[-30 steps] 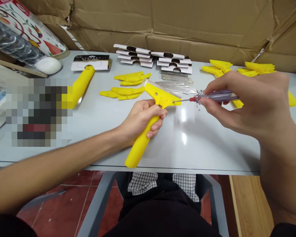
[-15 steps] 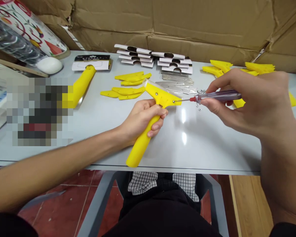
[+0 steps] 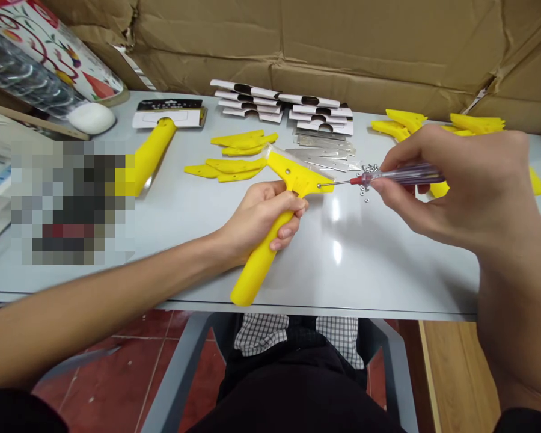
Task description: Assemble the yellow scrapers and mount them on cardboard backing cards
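My left hand (image 3: 270,216) is wrapped round the handle of a yellow scraper (image 3: 255,273), its wide head tilted up toward the back of the table. Two screws show in the head, one near each side. Between the fingers of my right hand (image 3: 469,186) is a screwdriver (image 3: 410,174) with a clear purplish handle and red collar. Its thin shaft reaches left, the tip at the screw (image 3: 318,186) on the head's right side. Small metal nuts or screws (image 3: 366,180) lie scattered on the table behind the screwdriver, partly covered by it.
Yellow plastic pieces (image 3: 237,165) and thin metal blades (image 3: 324,156) lie beyond the scraper. White cards (image 3: 247,99) are stacked at the back before a cardboard wall (image 3: 324,48). More yellow parts (image 3: 406,120) sit back right. A carded scraper (image 3: 155,150) lies left, beside a blurred patch.
Almost nothing differs. The view has shifted very slightly; the screwdriver stays at the same screw and both hands keep their hold.
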Demonstrator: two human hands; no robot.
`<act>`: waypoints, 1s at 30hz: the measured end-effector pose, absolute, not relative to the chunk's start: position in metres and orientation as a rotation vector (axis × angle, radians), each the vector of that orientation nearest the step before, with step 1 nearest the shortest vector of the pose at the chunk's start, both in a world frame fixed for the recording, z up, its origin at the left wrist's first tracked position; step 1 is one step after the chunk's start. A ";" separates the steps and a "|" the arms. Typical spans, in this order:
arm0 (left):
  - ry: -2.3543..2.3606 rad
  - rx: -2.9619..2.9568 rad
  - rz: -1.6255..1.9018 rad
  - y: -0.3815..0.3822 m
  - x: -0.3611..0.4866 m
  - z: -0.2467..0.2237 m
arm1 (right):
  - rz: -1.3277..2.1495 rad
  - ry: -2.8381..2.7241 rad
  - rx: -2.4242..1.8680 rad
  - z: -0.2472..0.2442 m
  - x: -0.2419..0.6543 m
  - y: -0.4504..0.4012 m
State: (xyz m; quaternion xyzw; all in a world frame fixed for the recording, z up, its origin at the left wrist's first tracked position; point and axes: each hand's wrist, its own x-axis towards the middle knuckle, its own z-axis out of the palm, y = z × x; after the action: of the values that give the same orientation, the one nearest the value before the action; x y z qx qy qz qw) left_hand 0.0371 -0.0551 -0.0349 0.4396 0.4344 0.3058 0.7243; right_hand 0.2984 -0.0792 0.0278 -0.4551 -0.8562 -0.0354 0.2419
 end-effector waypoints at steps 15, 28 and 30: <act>0.955 0.972 0.662 -0.056 0.037 -0.035 | -0.141 -2.326 -1.162 0.022 0.301 -0.074; 0.931 1.012 0.647 -0.057 0.034 -0.039 | -0.409 -2.200 -1.185 0.013 0.299 -0.069; 0.930 1.016 0.649 -0.058 0.033 -0.039 | -0.287 -2.230 -1.193 0.016 0.299 -0.069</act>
State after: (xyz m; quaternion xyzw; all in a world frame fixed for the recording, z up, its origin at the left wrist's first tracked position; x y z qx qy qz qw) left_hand 0.0335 -0.0578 -0.0391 0.4603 0.4213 0.2942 0.7239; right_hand 0.2992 -0.0690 0.0158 -0.4481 -0.8374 -0.1078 0.2937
